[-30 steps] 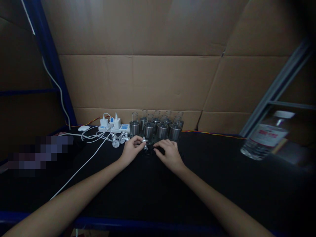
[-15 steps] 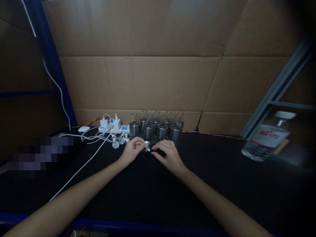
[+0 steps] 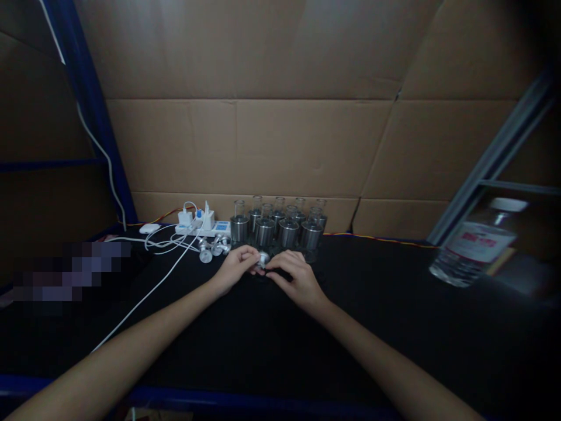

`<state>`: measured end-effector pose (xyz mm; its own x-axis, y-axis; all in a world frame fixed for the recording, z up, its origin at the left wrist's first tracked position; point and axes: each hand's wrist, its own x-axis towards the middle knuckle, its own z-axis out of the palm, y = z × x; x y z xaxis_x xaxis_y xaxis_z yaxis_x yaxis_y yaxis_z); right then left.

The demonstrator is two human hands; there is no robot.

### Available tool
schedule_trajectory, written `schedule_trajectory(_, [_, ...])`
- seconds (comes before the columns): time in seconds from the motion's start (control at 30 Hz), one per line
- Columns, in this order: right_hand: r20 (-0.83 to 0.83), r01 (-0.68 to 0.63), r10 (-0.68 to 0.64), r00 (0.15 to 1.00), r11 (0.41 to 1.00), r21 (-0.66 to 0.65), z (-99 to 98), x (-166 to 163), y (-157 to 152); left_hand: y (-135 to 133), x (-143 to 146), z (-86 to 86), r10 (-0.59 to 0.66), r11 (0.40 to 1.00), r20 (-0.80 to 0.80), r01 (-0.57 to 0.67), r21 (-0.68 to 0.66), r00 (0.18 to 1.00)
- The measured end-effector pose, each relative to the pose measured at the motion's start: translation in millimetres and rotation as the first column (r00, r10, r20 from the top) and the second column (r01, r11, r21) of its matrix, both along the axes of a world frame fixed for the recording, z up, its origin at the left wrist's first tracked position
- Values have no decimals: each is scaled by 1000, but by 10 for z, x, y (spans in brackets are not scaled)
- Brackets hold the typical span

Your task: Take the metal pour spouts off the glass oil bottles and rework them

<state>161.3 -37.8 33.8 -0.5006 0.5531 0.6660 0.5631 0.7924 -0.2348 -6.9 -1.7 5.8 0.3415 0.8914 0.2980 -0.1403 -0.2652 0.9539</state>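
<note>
My left hand (image 3: 237, 267) pinches a small silver metal piece (image 3: 263, 259) with a round head, shaped like a knob or stopper. Close against its lower end, the thumb and fingers of my right hand (image 3: 298, 276) are drawn together; whatever they hold is too small and dark to make out. Behind both hands stand several grinder-like jars (image 3: 263, 233), each with a brushed-metal body and a clear glass neck. Left of my left hand lie several similar silver pieces (image 3: 205, 255) on the black tabletop (image 3: 263, 345).
A white power strip (image 3: 188, 230) with plugged-in chargers and tangled white cables (image 3: 162, 275) lies at the back left. To the right stands a large clear water bottle (image 3: 475, 245). Cardboard (image 3: 245, 146) walls the back; a blue frame rail (image 3: 210, 400) runs along the front edge.
The silver piece has tilted and sunk slightly in my left fingers. My right fingertips have shifted a little toward it, and the black bit seen under it before no longer shows clearly.
</note>
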Motion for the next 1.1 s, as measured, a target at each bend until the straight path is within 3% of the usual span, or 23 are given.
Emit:
schedule_trajectory(0.17, [-19, -1, 1, 1000, 1000, 0, -12, -9, 4, 12, -7, -20, -30, 999, -54, 31, 15, 998])
schedule_trajectory(0.5, [-16, 62, -63, 998, 997, -52, -37, -51, 11, 13, -14, -17, 36, 998, -95, -31, 60, 995])
schedule_trajectory(0.93, [-103, -10, -5, 995, 989, -148, -68, -58, 14, 18, -14, -19, 36, 999, -91, -32, 41, 995])
schedule_trajectory(1.1, [-96, 45, -59, 994, 990, -136, -73, -59, 20, 31, -16, -38, 30, 999, -90, -26, 43, 996])
